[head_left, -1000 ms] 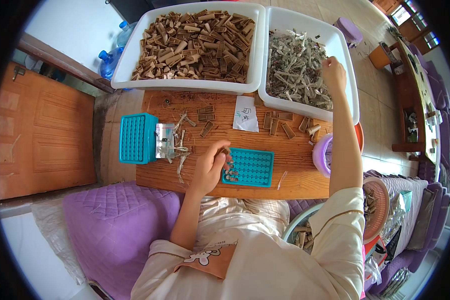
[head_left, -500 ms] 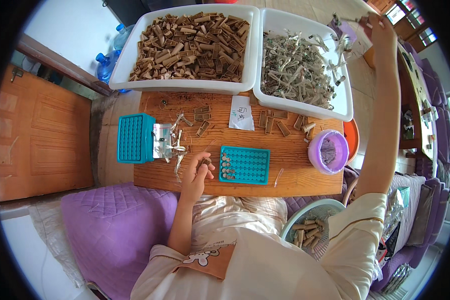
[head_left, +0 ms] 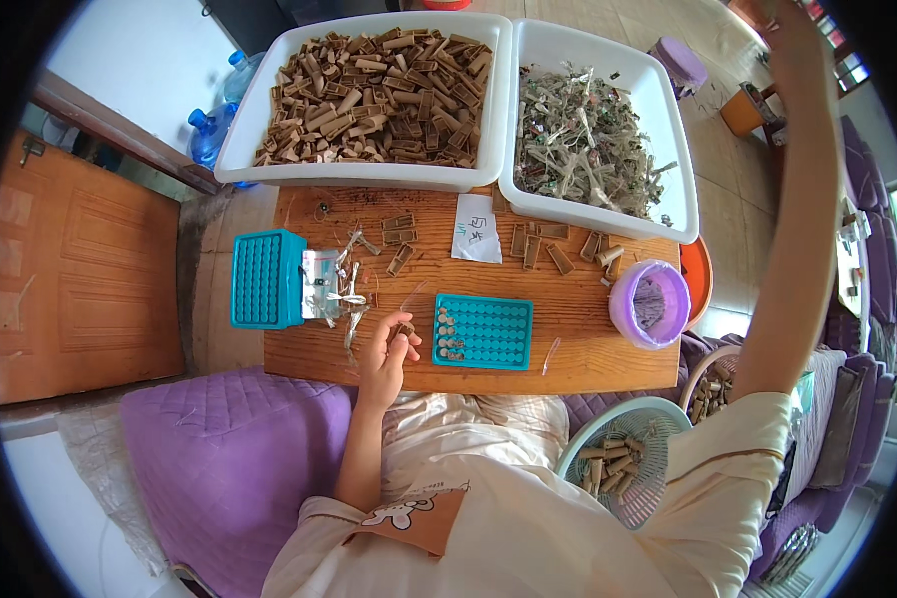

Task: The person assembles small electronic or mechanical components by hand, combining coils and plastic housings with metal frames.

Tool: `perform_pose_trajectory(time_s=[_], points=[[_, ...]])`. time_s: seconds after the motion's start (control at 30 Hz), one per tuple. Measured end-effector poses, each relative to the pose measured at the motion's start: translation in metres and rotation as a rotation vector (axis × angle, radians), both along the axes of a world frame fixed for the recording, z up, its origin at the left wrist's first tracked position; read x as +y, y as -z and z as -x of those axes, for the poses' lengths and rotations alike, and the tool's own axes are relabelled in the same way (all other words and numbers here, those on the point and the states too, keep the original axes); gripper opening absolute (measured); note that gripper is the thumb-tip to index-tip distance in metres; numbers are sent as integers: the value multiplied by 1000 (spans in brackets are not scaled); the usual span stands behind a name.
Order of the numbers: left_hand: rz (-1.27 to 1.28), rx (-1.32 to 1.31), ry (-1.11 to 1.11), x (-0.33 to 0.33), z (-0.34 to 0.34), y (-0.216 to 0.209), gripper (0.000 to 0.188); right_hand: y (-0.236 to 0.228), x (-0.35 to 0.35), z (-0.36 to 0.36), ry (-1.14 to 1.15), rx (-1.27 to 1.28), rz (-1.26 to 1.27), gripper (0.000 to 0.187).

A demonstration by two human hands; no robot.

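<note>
Holding a piece (head_left: 405, 328), axis unclear, the left hand (head_left: 384, 357) was near a tray (head_left: 498, 337) lying lengthwise left-to-right; right hand (head_left: 789, 22) apart, grip unreadable.

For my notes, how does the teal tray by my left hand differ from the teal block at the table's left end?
The teal tray is low; the teal block taller. Small round pieces sit in the tray's left cells; none show on the block's top. The tray's longer side runs sideways, the block's away from you. Both have rows of cells.

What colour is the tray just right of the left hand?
The tray is teal, best seen in the head view.
</note>
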State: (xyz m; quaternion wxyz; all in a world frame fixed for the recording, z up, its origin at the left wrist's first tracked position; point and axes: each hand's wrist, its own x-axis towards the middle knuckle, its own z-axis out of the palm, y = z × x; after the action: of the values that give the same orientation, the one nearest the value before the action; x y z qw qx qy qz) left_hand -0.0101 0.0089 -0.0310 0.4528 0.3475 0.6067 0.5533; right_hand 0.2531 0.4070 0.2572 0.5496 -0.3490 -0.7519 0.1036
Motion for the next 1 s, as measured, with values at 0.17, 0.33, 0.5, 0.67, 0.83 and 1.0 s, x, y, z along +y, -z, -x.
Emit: perform_pose_trajectory(time_s=[0.17,0.33,0.5,0.67,0.83,1.0], points=[[27,-6,12,-4,-2,0,24,145,-26,23,-95,-898,453,28],[24,42,25,-6,-3,7,23,145,-48,24,-89,-724,714,18],[23,8,16,-4,-6,4,23,120,-62,25,-353,-376,832,20],[0,-119,-19,1,-16,-9,23,118,-80,18,-368,-65,883,23],[-66,-226,79,4,-30,-40,20,129,-132,27,-280,-38,569,28],[-249,-345,262,7,-43,-88,25,138,-219,59,-333,-298,254,26]])
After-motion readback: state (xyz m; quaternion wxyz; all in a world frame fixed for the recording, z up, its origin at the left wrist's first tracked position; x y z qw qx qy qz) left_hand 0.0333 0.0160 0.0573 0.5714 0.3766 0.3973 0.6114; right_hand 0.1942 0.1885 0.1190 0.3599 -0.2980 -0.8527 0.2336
